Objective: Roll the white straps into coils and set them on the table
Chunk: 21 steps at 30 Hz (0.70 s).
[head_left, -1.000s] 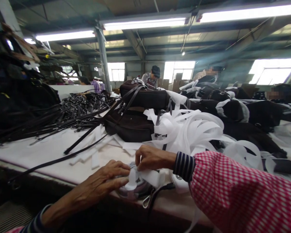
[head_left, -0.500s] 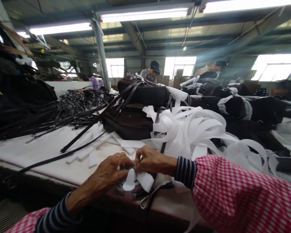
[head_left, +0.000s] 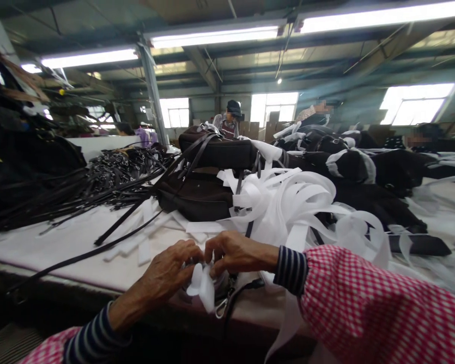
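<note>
White strip (head_left: 208,293), one: at the table's (head_left: 30,242) near edge. Right hand (head_left: 237,253): thumb and fingers closed on the strip's upper end. Left hand (head_left: 169,265): fingers curled close by; whether they grip is unclear. Clip (head_left: 220,309): beside the strip. Bags (head_left: 199,196), black: behind.

Over on the left, black straps (head_left: 123,167) with metal clasps are lying in a tangled heap. Near the middle, one black bag (head_left: 223,153) is sitting above another (head_left: 200,198), and beside them white ribbons (head_left: 307,189) are curling in loose loops. Farther back, a co-worker (head_left: 226,125) in a dark cap is showing behind the bags. Windows (head_left: 275,105) are glowing along the far wall, and tube lights (head_left: 216,37) are shining overhead.
</note>
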Tool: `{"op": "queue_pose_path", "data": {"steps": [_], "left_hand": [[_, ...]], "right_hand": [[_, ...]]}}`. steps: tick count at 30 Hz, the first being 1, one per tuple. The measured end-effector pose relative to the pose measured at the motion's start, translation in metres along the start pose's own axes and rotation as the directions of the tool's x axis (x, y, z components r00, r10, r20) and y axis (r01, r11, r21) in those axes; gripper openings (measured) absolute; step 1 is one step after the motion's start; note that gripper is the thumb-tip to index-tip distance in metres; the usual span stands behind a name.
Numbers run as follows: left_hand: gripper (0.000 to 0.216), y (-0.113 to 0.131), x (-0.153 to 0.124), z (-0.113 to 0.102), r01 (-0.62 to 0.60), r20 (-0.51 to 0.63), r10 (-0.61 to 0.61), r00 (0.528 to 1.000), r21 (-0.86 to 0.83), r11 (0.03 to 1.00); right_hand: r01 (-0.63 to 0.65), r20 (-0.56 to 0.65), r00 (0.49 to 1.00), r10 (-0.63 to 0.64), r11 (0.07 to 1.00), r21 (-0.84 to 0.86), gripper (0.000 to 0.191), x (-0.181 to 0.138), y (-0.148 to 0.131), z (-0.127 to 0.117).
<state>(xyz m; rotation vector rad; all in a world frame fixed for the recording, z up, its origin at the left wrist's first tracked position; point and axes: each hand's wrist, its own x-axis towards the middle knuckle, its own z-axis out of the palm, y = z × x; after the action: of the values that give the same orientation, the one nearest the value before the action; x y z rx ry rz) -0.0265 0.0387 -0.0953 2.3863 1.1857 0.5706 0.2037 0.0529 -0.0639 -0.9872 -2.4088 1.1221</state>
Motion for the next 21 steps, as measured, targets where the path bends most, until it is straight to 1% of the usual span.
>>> {"op": "queue_pose_path", "data": {"steps": [5, 8, 9, 11, 13, 15, 16, 18, 20, 21], "left_hand": [[0.022, 0.001, 0.001, -0.001, 0.006, 0.018, -0.006, 1.000, 0.012, 1.000], [0.023, 0.002, 0.000, -0.002, 0.004, 0.023, -0.004, 1.000, 0.011, 1.000], [0.024, 0.003, -0.002, -0.002, 0.007, 0.015, -0.007, 1.000, 0.013, 1.000], [0.026, 0.006, -0.007, -0.002, 0.013, -0.002, -0.013, 1.000, -0.006, 1.000], [0.026, 0.011, -0.014, -0.002, 0.031, -0.031, -0.033, 0.999, -0.065, 0.997], [0.023, 0.017, -0.020, -0.003, 0.059, -0.047, -0.066, 0.997, -0.137, 0.989], [0.021, 0.021, -0.022, -0.004, 0.067, -0.037, -0.074, 0.997, -0.155, 0.986], [0.020, 0.028, -0.025, -0.006, 0.064, 0.000, -0.065, 0.998, -0.157, 0.986], [0.022, 0.031, -0.026, -0.008, 0.067, 0.028, -0.064, 0.998, -0.139, 0.988], [0.021, 0.031, -0.027, -0.008, 0.088, 0.021, -0.086, 0.996, -0.136, 0.987]], "right_hand": [[0.140, 0.111, 0.985, -0.134, 0.989, -0.049, 0.019, -0.005, -0.004, -0.003], [0.176, 0.099, 0.980, -0.173, 0.984, -0.020, 0.013, -0.008, 0.004, -0.003], [0.160, 0.086, 0.983, -0.161, 0.987, 0.023, 0.012, -0.008, 0.009, -0.002], [0.080, 0.050, 0.995, -0.089, 0.985, 0.155, 0.015, -0.008, 0.017, 0.001], [-0.025, 0.028, 0.999, 0.018, 0.951, 0.310, 0.018, -0.009, 0.023, 0.005], [-0.099, 0.023, 0.995, 0.097, 0.910, 0.402, 0.018, -0.009, 0.024, 0.008], [-0.118, 0.019, 0.992, 0.121, 0.909, 0.399, 0.018, -0.009, 0.022, 0.009], [-0.108, -0.028, 0.992, 0.121, 0.951, 0.289, 0.018, -0.007, 0.018, 0.010], [-0.054, -0.073, 0.995, 0.063, 0.991, 0.125, 0.018, -0.005, 0.014, 0.009], [-0.026, -0.070, 0.997, 0.030, 0.998, 0.057, 0.017, -0.004, 0.011, 0.008]]}}
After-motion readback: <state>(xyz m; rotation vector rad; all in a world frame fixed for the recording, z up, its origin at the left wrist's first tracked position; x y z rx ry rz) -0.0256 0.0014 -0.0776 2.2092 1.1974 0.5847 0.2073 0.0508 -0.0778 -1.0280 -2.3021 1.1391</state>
